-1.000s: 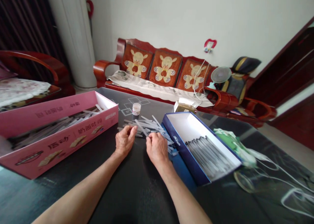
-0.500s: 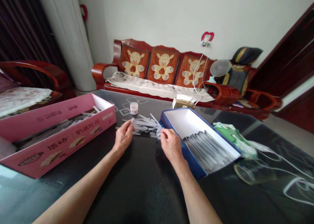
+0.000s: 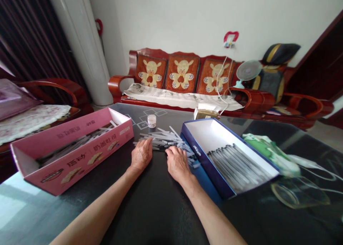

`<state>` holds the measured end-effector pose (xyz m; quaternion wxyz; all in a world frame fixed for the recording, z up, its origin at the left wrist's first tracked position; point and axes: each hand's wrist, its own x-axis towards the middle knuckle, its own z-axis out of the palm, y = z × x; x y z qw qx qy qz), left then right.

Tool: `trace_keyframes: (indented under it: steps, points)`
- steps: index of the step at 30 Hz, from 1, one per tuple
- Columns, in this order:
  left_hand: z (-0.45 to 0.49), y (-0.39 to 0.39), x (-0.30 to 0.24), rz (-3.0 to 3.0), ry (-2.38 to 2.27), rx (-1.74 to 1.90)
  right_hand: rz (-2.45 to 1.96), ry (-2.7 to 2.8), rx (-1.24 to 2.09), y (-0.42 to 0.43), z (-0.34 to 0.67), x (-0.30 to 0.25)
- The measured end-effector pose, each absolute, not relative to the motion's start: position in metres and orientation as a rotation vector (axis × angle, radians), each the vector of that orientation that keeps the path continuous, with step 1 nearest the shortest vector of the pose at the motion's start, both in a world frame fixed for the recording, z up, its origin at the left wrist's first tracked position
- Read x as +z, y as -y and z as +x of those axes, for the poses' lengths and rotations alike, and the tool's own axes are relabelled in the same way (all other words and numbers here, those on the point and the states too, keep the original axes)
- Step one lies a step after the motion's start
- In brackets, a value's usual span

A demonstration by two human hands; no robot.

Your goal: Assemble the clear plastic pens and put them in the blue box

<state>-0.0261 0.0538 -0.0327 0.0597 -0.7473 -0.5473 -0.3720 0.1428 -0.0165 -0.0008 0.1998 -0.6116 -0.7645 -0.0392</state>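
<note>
Recorded on a glossy black worktop (image 3: 120, 198): a loose, crisscrossed heap of thin translucent plastic tubes (image 3: 166, 139), their exact kind hard to tell at this size. Left hand (image 3: 141, 154) palm down at the heap's near left edge; fingers (image 3: 145, 142) extended and open, tips touching the tube ends, nothing gripped. Right hand (image 3: 177, 164) also palm down, at the heap's near edge; fingers (image 3: 171, 150) open and slightly curved, lying against the tubes, with no grip visible. A few tubes past the right hand, reaching toward the next box.

Left of the heap: long open pink cardboard box (image 3: 80, 159), printed with wafer pictures and Chinese lettering, holding more tubes in a loose layer. Right of the heap, just beside it: long open white box with navy-blue walls (image 3: 203, 155), containing dark-ended clear tubes (image 3: 237, 164) laid side by side in a tidy row. Beyond the heap, well clear of both hands: small white-capped jar (image 3: 151, 121), upright on the worktop. Near the far edge: small tan cardboard packet (image 3: 205, 113). Right of the navy-walled box: crumpled green-and-white plastic bag (image 3: 270, 153). Behind the worktop: red wooden bench (image 3: 150, 102) with three orange cushions printed with cartoon bears.
</note>
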Motion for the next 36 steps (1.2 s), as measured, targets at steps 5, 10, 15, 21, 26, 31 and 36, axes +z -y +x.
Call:
trace_keyframes:
  steps: [5,10,15,21,26,31,36]
  points:
    - [-0.027,-0.051,-0.032,-2.249,1.667,-1.092,-1.728,2.116,-0.13,0.019,0.15,-0.003]
    - [-0.028,-0.053,-0.032,-2.209,1.706,-1.171,-1.76,2.084,-0.132,0.013,0.151,-0.005]
    - [-0.028,-0.055,-0.031,-2.224,1.691,-1.222,-1.808,2.089,-0.131,0.009,0.15,-0.003]
    - [-0.026,-0.054,-0.03,-2.251,1.686,-1.189,-1.783,2.087,-0.112,0.009,0.149,-0.002]
    - [-0.027,-0.055,-0.031,-2.223,1.643,-1.181,-1.569,1.75,0.075,0.002,0.158,0.004]
    - [-0.027,-0.056,-0.028,-2.283,1.47,-1.229,-1.162,1.315,0.771,-0.001,0.164,0.01]
    - [-0.024,-0.053,-0.023,-2.372,1.397,-1.224,-0.885,0.9,1.131,0.0,0.157,0.009]
